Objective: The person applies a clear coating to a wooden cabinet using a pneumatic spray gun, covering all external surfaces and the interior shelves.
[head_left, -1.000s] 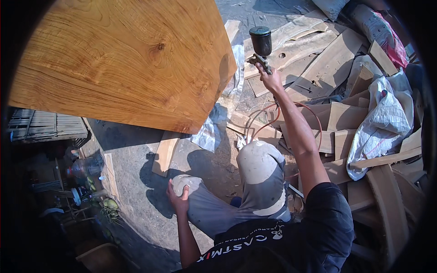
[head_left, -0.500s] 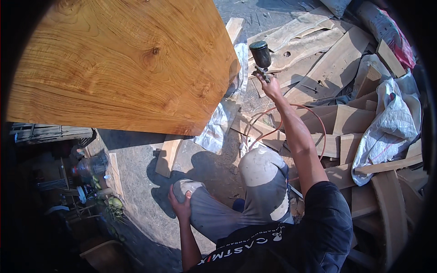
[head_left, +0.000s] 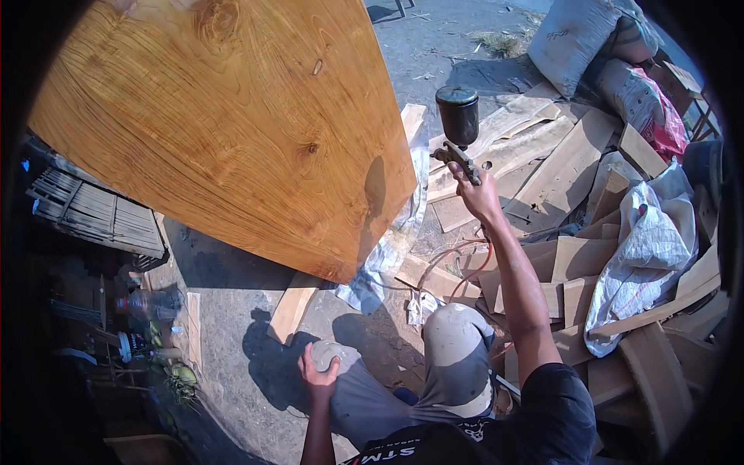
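Observation:
My right hand (head_left: 479,195) is wrapped around the grip of a spray gun (head_left: 459,118), whose dark paint cup sits on top. The gun is held out to the right of a large, glossy, orange-brown wooden slab (head_left: 232,147), apart from its edge. From below the grip an orange-red air hose (head_left: 490,260) drops towards the ground. My left hand (head_left: 319,373) rests on my left knee with its fingers apart and holds nothing. A small dark shadow lies on the slab near its right corner.
Wood offcuts (head_left: 570,159) and a white woven sack (head_left: 643,256) crowd the right side. Filled sacks (head_left: 573,46) stand at the far right. A loose plank (head_left: 293,310) lies under the slab's near corner. At left are a slatted bamboo bench (head_left: 97,213) and plants (head_left: 182,380).
My view has tilted up, so more ground and sacks show at the far side. The spray gun now appears larger and slightly further right. My left hand stays on the knee.

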The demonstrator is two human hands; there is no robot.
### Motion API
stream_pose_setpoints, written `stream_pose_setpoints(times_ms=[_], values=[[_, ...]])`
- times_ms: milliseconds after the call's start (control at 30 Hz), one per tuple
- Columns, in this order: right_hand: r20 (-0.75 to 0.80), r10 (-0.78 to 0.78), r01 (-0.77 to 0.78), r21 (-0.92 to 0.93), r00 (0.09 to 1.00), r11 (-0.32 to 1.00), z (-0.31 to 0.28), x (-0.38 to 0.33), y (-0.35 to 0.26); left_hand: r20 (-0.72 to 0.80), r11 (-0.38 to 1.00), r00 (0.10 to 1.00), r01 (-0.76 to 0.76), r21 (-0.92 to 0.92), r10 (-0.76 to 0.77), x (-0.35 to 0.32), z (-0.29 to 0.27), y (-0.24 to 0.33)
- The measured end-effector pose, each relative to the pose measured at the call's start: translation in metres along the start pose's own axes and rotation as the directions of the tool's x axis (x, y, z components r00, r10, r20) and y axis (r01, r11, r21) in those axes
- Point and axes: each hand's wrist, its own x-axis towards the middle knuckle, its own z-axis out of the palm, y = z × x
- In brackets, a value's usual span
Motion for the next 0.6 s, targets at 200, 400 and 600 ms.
stream_pose_setpoints(times_ms=[200,400,600], values=[[-0.037,-0.048,0.049,0.042,0.998,0.998,-0.07,0.016,-0.175,0.18,0.994,0.983,0.013,0.108,-0.032,-0.028,-0.039,0.04],[-0.049,-0.084,0.087,0.074,0.995,0.993,-0.133,0.043,-0.343,0.441,0.99,0.89,0.065,0.126,-0.115,-0.055,-0.085,0.068],[-0.065,-0.115,0.118,0.04,0.991,0.992,-0.191,0.073,-0.49,0.491,0.993,0.864,0.08,0.081,-0.11,-0.105,-0.152,0.064]])
